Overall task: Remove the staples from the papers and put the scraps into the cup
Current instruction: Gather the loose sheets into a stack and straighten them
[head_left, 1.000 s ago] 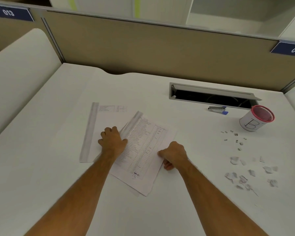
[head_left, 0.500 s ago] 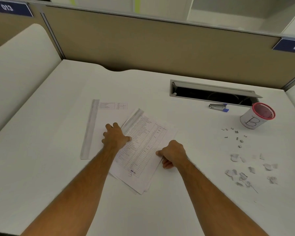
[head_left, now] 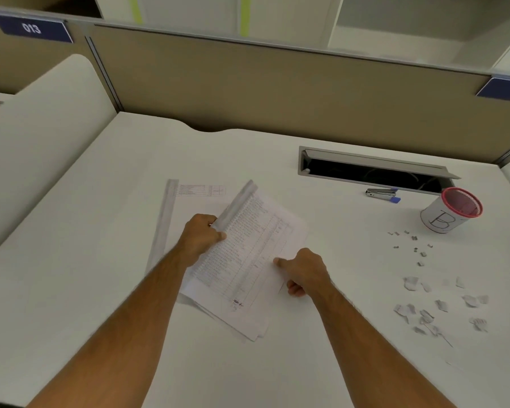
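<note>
- head view looks down on a white worktop (head_left: pixel 100 290); the stapled papers (head_left: pixel 248 260) lie skewed at its centre, over a second sheet (head_left: pixel 171 225) that pokes out toward 10 o'clock.
- left hand (head_left: pixel 200 240) grips the folded-over top strip of the papers, fingers (head_left: pixel 218 235) curled round its edge.
- right hand (head_left: pixel 304 272) rests on the papers' 3 o'clock edge, thumb on top and the rest curled under, apparently pinching that edge.
- the cup (head_left: pixel 451 213), red-rimmed and marked "b", stands at 2 o'clock, well apart from the papers; loose staples (head_left: pixel 415 245) lie just below it, torn scraps (head_left: pixel 439 307) nearer 4 o'clock, and a stapler (head_left: pixel 383 193) to the cup's left.
- handling, as a judgement: the papers are light and limp and tear easily, so hold close to the bound strip; the scraps are feather-light and best pinched or swept together.
- hard to make out: no staple shows in the strip, the left palm hides part of it, and the cup's contents cannot be seen.
</note>
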Tool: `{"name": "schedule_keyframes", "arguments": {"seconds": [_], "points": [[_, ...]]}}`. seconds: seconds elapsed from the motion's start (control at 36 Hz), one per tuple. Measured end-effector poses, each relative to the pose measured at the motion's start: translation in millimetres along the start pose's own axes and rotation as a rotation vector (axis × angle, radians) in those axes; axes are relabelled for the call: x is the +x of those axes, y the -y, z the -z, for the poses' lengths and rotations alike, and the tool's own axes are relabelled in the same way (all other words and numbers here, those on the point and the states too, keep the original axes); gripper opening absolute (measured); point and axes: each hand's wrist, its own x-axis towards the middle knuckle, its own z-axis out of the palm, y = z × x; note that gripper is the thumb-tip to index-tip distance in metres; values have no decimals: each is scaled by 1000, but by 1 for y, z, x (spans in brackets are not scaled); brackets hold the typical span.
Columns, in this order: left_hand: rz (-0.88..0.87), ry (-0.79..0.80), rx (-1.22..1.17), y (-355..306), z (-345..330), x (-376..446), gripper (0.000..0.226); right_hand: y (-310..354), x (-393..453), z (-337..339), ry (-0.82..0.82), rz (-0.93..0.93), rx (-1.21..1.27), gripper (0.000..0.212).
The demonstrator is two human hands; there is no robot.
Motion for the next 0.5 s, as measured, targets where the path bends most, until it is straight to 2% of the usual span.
{"name": "schedule_keyframes", "arguments": {"seconds": [0.14,0.25,0.39,0.5], "points": [[-3,-10,-305,3,11,-4,17,11,6,7,-196,64,42,52],[-8,38,-525,2,19,-7,22,24,13,5,-221,134,245,55],[-44,72,-671,3,30,-5,28,39,17,1,-74,116,548,71],[-46,69,-748,6,39,-4,33,47,23,4,83,181,767,42]]}}
